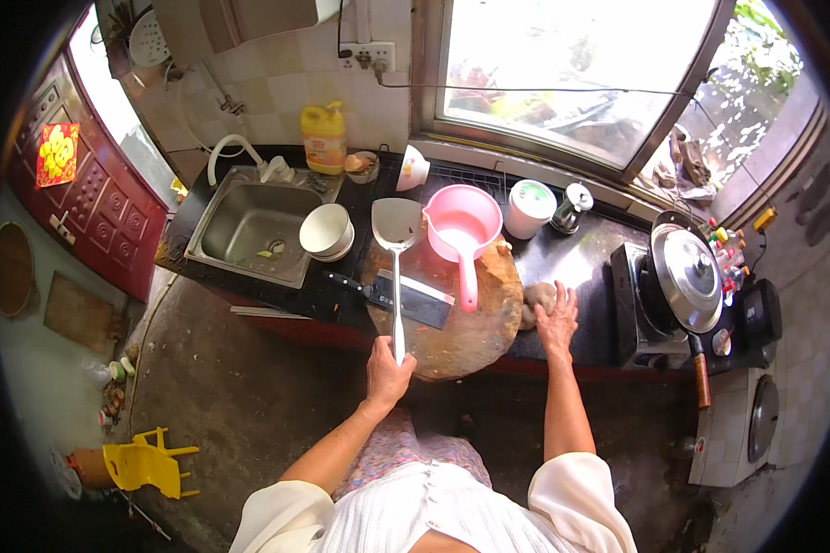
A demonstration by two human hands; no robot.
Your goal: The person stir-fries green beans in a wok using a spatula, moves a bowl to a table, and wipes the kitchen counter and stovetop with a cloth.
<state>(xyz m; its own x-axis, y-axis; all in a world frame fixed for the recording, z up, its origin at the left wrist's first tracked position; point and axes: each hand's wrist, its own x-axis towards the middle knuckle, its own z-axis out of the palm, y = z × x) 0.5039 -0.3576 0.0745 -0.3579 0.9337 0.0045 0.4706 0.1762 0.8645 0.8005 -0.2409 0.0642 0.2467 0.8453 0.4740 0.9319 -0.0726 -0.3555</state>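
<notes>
My left hand (389, 373) is closed around the handle of a metal wok spatula (395, 225), whose blade points away from me above a round wooden chopping block (470, 345). A cleaver (422, 304) with a black handle lies on the block beneath the spatula's shaft. To its right sits a pink plastic ladle (462, 221), its handle towards me. At the block's right edge my right hand (559, 321) has its thumb and fingers on a crumpled grey-brown cloth (539, 297) on the black countertop.
Left of the block are stacked white bowls (326, 231) and a steel sink (256, 221). Behind stand a yellow detergent bottle (324, 142), a tilted bowl (413, 169) and a white tub (530, 207). On the right, a lidded wok (685, 276) rests on a gas stove (636, 311), its wooden handle jutting forward.
</notes>
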